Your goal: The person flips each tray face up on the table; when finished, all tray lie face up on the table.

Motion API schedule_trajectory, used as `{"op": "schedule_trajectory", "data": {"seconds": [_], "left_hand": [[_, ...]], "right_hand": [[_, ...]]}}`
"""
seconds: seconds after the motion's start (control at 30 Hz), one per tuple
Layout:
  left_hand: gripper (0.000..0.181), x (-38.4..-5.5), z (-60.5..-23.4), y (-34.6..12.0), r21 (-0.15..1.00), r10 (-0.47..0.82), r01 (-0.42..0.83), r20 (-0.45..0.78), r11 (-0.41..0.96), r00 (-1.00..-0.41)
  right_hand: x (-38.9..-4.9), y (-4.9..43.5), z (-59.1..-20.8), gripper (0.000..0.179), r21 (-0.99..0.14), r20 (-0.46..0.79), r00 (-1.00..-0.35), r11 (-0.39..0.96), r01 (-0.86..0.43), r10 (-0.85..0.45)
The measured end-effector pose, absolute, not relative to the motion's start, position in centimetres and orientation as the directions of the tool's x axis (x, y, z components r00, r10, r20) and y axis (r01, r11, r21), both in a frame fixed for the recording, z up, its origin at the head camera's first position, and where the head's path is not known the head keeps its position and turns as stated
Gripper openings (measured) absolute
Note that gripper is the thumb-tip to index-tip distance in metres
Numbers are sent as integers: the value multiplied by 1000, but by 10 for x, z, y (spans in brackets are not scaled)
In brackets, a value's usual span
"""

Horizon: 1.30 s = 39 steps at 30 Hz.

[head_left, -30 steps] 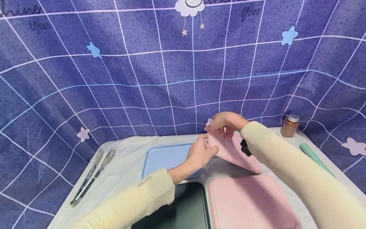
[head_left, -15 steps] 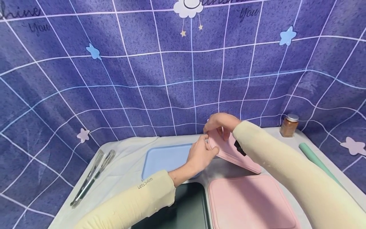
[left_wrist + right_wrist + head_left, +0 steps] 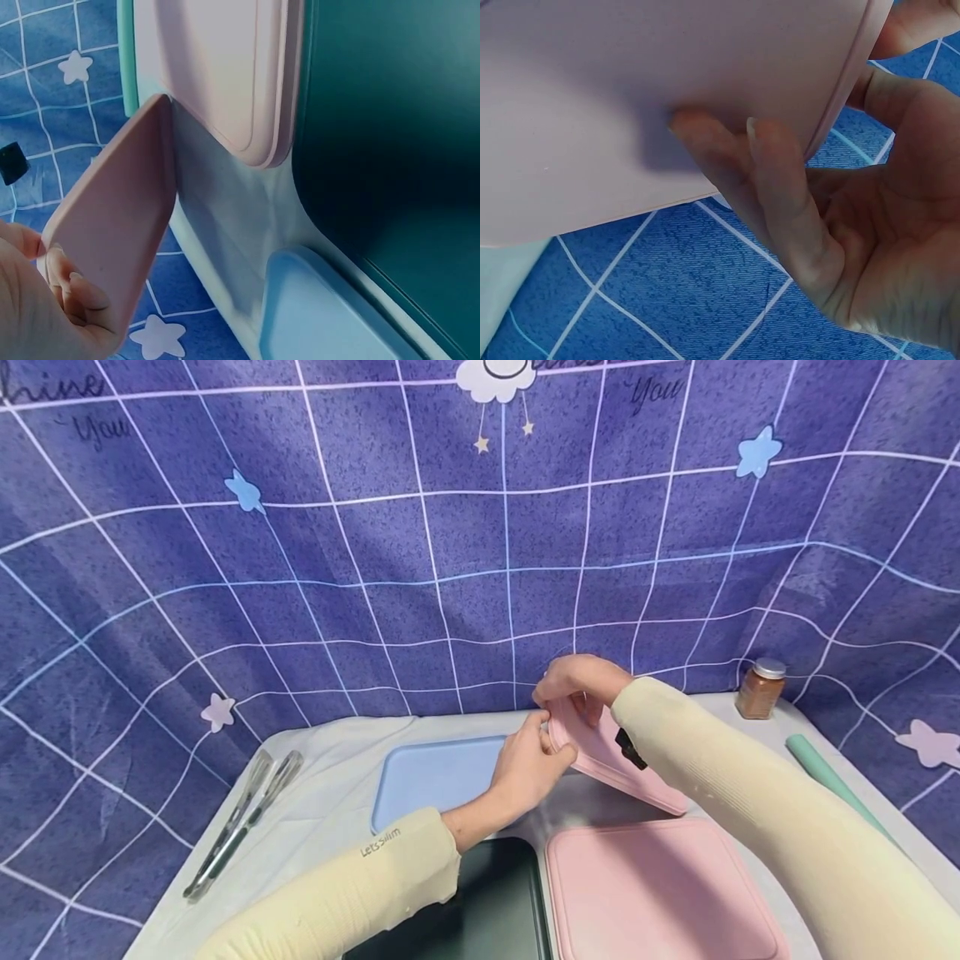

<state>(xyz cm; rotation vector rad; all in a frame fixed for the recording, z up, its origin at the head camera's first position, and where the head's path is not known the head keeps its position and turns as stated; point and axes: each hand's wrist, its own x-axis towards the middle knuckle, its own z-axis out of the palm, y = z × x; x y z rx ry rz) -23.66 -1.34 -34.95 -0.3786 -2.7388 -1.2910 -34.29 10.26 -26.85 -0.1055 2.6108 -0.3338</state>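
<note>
A pink cutting board [image 3: 615, 756] with rounded corners and a raised edge stands tilted up at the back of the table, its lower right corner close to the cloth. My left hand [image 3: 527, 764] pinches its left edge, thumb on the near face. At the upper left corner my right hand [image 3: 581, 681] grips the same board, its fingers [image 3: 776, 180] bent over the face. The left wrist view shows the board's underside [image 3: 124, 195] and fingers at its corner. Below lies a second pink board [image 3: 660, 885], flat, partly shaded.
A blue board [image 3: 427, 777] lies behind my left forearm, and a dark green one [image 3: 495, 902] partly under it. Metal tongs [image 3: 240, 827] lie at the left edge. A lidded jar [image 3: 761, 689] and a green roll [image 3: 832, 777] are at the right. A blue curtain [image 3: 465, 543] hangs behind.
My right hand and wrist have shifted slightly left along the board's top corner since a second ago. The left hand and the tilted board have hardly moved.
</note>
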Motion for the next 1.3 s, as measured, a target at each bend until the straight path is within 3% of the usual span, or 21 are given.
{"op": "schedule_trajectory", "data": {"seconds": [0.6,0.73,0.97,1.07,1.2,1.3], "left_hand": [[68,-233,-354,-18,799,281,339,221,496,-934],[78,-234,-357,-21,809,370,377,215,451,-904],[95,-238,-365,-33,847,577,381,111,371,-809],[90,-241,-368,-39,846,617,371,65,383,-785],[72,-244,-373,-45,835,639,362,16,414,-769],[59,-246,-379,-49,822,641,362,-4,439,-767]], "right_hand": [[-337,112,-258,45,-291,-476,-860,956,-43,-184],[-336,119,-253,40,-292,-485,-851,955,-59,-200],[-332,130,-244,46,-316,-487,-842,946,-75,-230],[-330,135,-240,45,-343,-473,-845,936,-83,-248],[-327,144,-236,38,-399,-456,-848,914,-74,-268],[-324,153,-232,47,-450,-444,-854,892,-51,-272]]}}
